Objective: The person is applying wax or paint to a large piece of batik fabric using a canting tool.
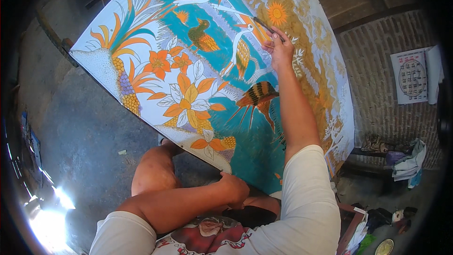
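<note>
A large painted cloth (pixel 240 132) slants across the view, with orange flowers, white and brown birds, teal water and a brown band along its right side. My right hand (pixel 281 49) reaches up over it, fingers closed round a slim dark paintbrush (pixel 269 29). The brush's far end lies by the head of a white bird near the orange strip. Low down, my left hand (pixel 234 190) is closed at the cloth's near edge, its upper fingers touching the border. The rest of its fingers are hidden, tucked beneath the hand.
My bent leg (pixel 155 172) is below the cloth's left edge, above a grey floor (pixel 104 127). A calendar sheet (pixel 410 78) hangs on the brick wall (pixel 373 56) at right. Crumpled cloths (pixel 409 163) lie on a ledge; mixed items (pixel 377 219) pile up at lower right.
</note>
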Action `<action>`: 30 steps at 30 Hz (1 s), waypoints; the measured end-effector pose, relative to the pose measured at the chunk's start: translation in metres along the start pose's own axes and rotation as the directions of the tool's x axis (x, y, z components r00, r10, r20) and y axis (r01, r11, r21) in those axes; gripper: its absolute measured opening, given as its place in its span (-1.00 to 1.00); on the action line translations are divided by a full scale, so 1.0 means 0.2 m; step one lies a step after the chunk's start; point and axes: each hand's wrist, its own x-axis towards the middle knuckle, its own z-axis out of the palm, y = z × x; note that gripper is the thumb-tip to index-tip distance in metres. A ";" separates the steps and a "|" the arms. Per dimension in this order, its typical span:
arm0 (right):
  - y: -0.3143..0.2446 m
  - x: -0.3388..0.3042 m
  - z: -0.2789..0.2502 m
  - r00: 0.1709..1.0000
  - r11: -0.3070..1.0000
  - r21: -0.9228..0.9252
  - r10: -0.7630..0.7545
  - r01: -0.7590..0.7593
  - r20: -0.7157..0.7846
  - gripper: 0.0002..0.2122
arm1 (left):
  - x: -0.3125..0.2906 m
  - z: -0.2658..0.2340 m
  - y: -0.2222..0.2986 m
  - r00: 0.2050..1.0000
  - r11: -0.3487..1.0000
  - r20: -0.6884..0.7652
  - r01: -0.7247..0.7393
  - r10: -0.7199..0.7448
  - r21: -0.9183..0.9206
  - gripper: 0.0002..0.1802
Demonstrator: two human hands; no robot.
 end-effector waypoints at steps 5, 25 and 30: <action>-0.02 0.00 -0.01 1.000 0.999 0.049 -0.017 0.017 0.009 -0.72 | 0.01 0.01 -0.02 1.000 1.000 -0.020 -0.009 0.009 -0.009 -0.34; 0.01 0.02 0.01 1.000 1.000 -0.021 -0.002 0.002 0.001 -0.73 | 0.00 0.03 -0.01 0.996 1.000 -0.091 -0.011 0.009 -0.020 -0.39; -0.01 0.01 -0.02 1.000 1.000 -0.023 -0.003 0.003 0.006 -0.72 | -0.02 0.01 -0.02 0.997 0.999 -0.078 -0.027 0.025 -0.027 -0.40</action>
